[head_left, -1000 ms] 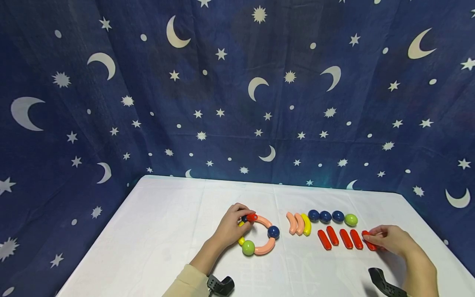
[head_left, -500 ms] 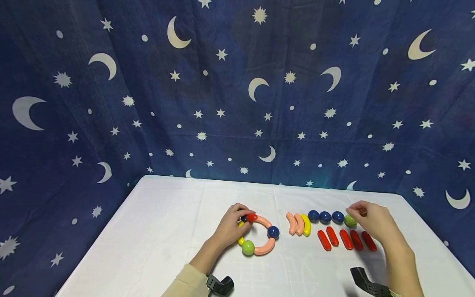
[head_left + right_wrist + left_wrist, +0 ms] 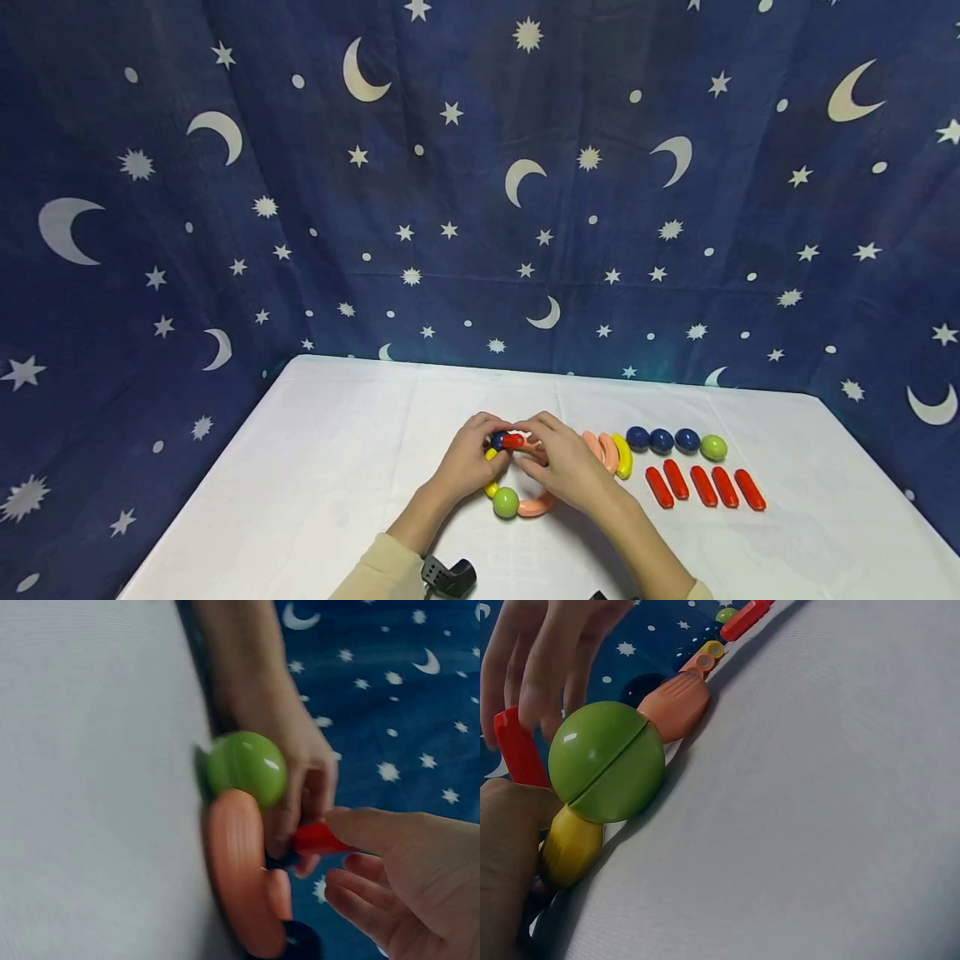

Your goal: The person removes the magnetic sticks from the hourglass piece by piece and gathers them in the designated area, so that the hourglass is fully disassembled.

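A ring of toy rods and balls lies left of the other pieces. It has a green ball (image 3: 506, 502), a yellow curved rod (image 3: 491, 488) and a peach curved rod (image 3: 238, 862). My left hand (image 3: 463, 458) grips the dark blue ball (image 3: 497, 441) at the ring's far left. A red rod (image 3: 513, 441) stands up from that ball, between both hands' fingertips. My right hand (image 3: 566, 462) pinches the free end of the red rod, its thumb and index finger on it in the left wrist view. In the head view this hand covers the ring's right side.
Right of the ring are two peach rods (image 3: 609, 453), a yellow rod (image 3: 622, 457), three dark blue balls (image 3: 662, 441) and a green ball (image 3: 714, 447). Several red rods (image 3: 703, 486) lie in front. A starry curtain (image 3: 450, 208) hangs behind the white table (image 3: 337, 433).
From the rightmost red rod, my right hand rose past the lone green ball, then swung left to the ring and the upright red rod. My left hand stayed in place, gripping the ring.
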The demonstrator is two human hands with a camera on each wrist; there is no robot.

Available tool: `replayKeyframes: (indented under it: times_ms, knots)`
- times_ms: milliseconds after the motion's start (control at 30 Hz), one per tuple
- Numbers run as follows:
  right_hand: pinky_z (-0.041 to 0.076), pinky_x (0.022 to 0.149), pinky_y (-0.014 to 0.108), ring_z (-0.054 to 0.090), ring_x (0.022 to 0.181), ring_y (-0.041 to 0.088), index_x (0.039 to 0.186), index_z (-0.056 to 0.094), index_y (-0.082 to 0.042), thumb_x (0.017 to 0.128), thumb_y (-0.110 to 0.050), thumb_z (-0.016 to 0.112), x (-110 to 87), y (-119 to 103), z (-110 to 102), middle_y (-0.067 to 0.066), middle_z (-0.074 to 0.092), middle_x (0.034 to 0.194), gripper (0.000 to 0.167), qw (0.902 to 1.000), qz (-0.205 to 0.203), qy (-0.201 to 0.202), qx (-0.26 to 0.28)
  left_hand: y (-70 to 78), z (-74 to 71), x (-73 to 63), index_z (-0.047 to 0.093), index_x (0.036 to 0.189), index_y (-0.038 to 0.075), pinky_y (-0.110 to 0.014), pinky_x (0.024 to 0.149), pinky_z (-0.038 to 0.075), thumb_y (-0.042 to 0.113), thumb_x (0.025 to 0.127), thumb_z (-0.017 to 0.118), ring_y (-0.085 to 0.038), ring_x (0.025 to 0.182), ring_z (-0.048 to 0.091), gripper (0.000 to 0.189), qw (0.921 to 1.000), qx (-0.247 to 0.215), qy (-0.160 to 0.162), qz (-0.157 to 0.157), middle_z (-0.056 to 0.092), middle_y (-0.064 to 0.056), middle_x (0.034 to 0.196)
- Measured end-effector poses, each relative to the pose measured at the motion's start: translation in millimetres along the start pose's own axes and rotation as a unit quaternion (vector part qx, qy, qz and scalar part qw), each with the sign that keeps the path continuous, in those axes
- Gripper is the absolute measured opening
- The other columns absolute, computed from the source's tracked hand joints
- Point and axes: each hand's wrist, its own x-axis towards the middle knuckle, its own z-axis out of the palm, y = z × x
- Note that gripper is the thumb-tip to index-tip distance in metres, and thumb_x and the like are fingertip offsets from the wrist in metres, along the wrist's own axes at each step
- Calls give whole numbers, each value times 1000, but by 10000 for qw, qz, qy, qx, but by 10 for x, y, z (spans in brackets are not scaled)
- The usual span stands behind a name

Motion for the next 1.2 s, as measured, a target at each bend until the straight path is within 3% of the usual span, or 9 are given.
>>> replayKeyframes:
  times_ms: [200, 600, 1000, 1200]
  knots:
    - [55, 80, 29, 63, 90, 10, 116, 64, -12, 77, -16, 79, 44, -19, 205, -1, 63, 104, 42, 9993, -168, 331, 100, -1, -1, -4, 67, 108, 11, -22, 75, 48, 12, 76, 71, -9, 85, 55, 32, 9998, 170, -43, -82, 62, 2, 102]
    - [55, 79, 31, 65, 86, 13, 95, 69, -11, 74, -13, 80, 112, 19, 380, -1, 67, 91, 24, 9953, 364, 818, 357, 31, -9, 21, 67, 107, 10, -24, 78, 48, 11, 78, 72, -12, 89, 56, 29, 9996, 133, -115, -219, 64, 0, 104]
    - [55, 80, 35, 65, 85, 18, 95, 68, -8, 77, -17, 75, 147, 66, 361, 3, 68, 91, 21, 9958, 573, 670, 255, 22, 14, 37, 68, 105, 7, -23, 80, 50, 13, 80, 72, -13, 92, 57, 26, 9999, 28, -95, -96, 64, -1, 103]
    - [54, 75, 31, 62, 81, 14, 102, 66, -10, 80, -20, 73, 140, 92, 220, 2, 67, 90, 25, 9915, 1098, 473, 515, 15, 22, 27, 68, 108, 10, -24, 80, 50, 15, 81, 73, -13, 95, 58, 28, 9996, 17, -181, -220, 64, 0, 106]
